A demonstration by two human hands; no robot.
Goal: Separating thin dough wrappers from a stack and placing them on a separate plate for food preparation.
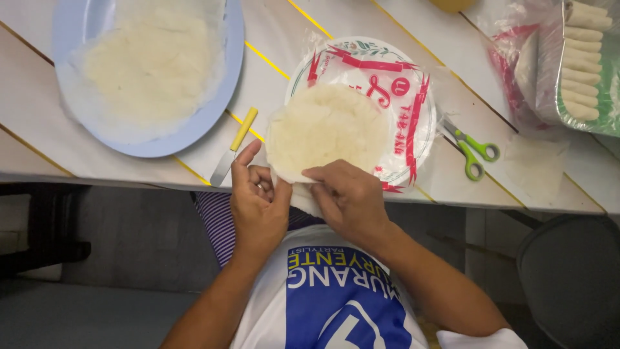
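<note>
Stack of round wrappers (326, 126) lying on clear plastic packet with red print (400, 97), at table (39, 129) near edge. Wrappers looking pale cream, thin, papery, slightly wrinkled, edges uneven. Left hand (258, 203) pinching lower left rim, thumb and fingers closing together on wrapper edge. Right hand (349, 197) pressing fingertips on lower rim, fingers curling down, touching stack. Yellow-handled knife (234, 147) lying just left of stack. Green scissors (471, 147) lying right of packet. Blue plate (187, 132) holding 1 spread wrapper at upper left.
</note>
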